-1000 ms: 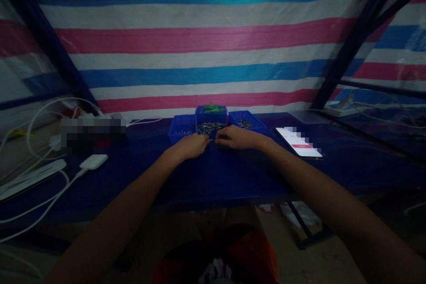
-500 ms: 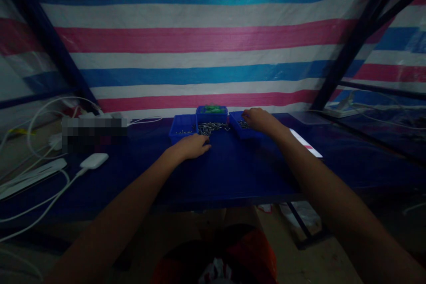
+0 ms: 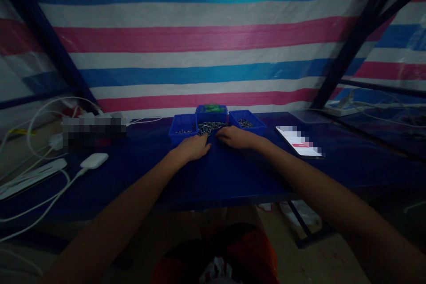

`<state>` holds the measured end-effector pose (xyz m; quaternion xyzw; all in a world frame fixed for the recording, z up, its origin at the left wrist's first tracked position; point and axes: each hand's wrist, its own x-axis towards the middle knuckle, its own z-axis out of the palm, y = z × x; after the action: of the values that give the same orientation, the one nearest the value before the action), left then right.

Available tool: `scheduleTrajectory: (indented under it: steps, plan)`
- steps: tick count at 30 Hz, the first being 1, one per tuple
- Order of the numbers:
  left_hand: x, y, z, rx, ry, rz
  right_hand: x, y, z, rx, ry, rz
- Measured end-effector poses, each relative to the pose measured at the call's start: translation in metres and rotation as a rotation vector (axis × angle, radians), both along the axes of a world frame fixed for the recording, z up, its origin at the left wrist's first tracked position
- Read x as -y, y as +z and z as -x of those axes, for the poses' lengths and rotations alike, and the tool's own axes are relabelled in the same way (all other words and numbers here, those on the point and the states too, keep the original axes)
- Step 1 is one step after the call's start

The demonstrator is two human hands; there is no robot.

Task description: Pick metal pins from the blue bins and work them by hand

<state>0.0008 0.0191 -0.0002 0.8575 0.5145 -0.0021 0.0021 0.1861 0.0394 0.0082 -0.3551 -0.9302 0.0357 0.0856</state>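
A pile of small metal pieces that look like screws point(image 3: 212, 127) lies on the blue table between three blue plastic bins. At its near left edge rests my left hand point(image 3: 193, 147), thumb apart from the fingers, with nothing visible in it. My right hand point(image 3: 234, 137) is at the pile's near right edge, fingers curled down and closed; whatever they hold is hidden. The left bin point(image 3: 184, 120) has a few small metal pieces at its bottom. More of them lie in the right bin point(image 3: 254, 129). Green items point(image 3: 213, 108) fill the back bin point(image 3: 203, 115).
A phone with a lit screen point(image 3: 297, 142) lies to the right on the table point(image 3: 213, 182). On the left are a white charger point(image 3: 95, 160), white cables and a power strip area that is blurred out. A striped plastic sheet point(image 3: 206, 40) hangs behind.
My right hand has moved left and nearer, from the right bin to the pile, uncovering that bin and the phone. My left hand has stayed nearly in place.
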Motion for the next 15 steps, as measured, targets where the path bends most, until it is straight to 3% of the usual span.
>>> scheduleTrajectory:
  steps: [15]
  plan:
    - [0.0001, 0.002, 0.0012, -0.029, -0.017, 0.02, -0.0018, -0.0048, -0.0004, 0.003, 0.023, -0.05]
